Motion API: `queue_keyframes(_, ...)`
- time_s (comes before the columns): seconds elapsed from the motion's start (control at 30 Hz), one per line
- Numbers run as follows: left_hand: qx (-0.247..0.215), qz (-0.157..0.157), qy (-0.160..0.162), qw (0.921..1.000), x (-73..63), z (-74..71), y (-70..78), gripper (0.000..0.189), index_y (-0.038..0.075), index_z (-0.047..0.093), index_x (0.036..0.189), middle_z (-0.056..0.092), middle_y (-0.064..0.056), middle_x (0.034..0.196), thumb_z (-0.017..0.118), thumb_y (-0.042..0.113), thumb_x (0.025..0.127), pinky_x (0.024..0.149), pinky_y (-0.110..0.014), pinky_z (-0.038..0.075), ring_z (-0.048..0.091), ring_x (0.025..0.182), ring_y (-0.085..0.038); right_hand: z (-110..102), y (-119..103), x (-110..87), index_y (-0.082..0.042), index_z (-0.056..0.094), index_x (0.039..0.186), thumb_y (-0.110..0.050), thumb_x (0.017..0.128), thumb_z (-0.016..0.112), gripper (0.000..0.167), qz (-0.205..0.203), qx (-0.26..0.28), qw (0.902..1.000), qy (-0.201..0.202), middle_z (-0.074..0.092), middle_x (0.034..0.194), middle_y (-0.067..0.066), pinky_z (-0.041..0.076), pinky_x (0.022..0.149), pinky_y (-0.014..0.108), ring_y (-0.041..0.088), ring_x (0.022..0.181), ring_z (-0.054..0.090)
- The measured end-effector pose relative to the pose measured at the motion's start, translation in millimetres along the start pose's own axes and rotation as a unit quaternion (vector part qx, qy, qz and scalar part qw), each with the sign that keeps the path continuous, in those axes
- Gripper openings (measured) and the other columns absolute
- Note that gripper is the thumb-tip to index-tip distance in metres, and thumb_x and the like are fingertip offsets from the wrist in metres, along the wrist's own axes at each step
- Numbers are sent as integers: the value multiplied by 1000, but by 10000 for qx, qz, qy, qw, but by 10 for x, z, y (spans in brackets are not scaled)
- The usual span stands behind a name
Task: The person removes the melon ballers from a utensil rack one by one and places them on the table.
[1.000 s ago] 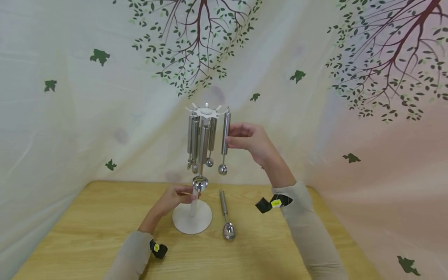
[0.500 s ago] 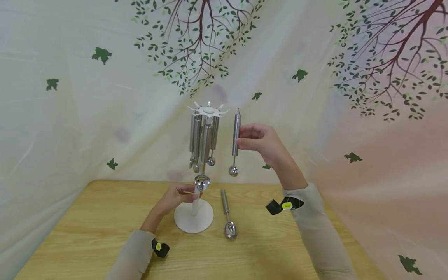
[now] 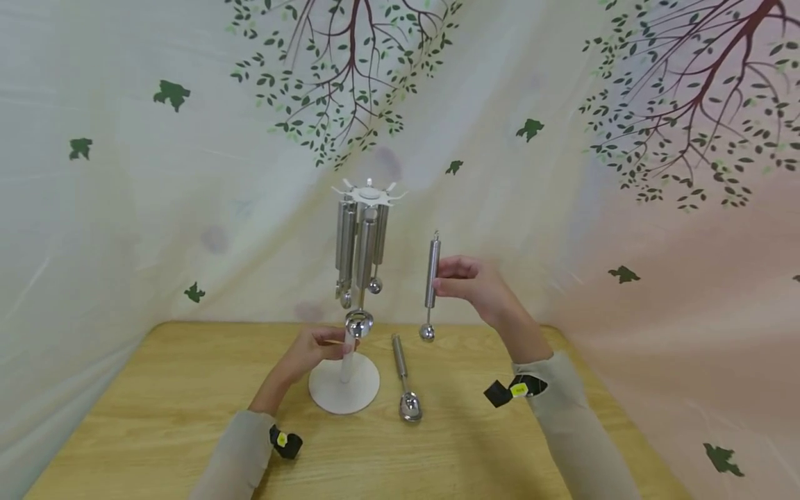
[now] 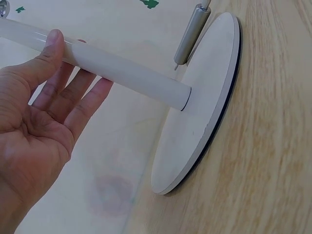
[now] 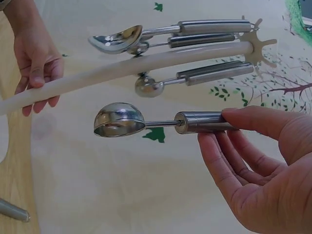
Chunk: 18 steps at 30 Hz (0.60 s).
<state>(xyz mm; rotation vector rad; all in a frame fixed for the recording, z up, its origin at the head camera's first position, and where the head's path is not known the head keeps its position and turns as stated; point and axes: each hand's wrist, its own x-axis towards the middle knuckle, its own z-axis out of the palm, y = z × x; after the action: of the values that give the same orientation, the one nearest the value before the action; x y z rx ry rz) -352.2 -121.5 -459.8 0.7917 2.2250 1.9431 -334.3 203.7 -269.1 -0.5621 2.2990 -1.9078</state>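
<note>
In the head view, my right hand [image 3: 478, 290] pinches a melon baller [image 3: 432, 276] by its steel handle, upright with its small round bowl down, right of the stand and apart from it. In the right wrist view, the melon baller's bowl [image 5: 117, 119] points left, and thumb and fingers are on the handle. My left hand [image 3: 307, 355] holds the white stand [image 3: 344, 396] low on its pole; in the left wrist view the thumb and fingers curl round that pole [image 4: 131, 75]. Several steel scoops [image 3: 367, 253] hang from the stand's hooked top [image 3: 369, 194].
A larger steel scoop [image 3: 409, 406] lies on the wooden table [image 3: 175, 396], right of the stand's round base. Behind the table hangs a pale cloth [image 3: 250, 229] printed with branches and leaves.
My right hand has carried the melon baller away from beside the stand's hooks, first rightward, then lower. The left hand stays on the pole.
</note>
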Motion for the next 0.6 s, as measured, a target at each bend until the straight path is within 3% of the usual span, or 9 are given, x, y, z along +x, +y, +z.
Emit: queue_keyframes(0.6,-88,-73,-4,9999,-8,-17,8,34,-9,66,125,69,-30,122,70,7,96,90,-30,61,74,104,-16,-163,860,-96,7,61,125,-3,91,74,38,739,-160,9971,-54,72,102,1,62,88,32,15,93,71)
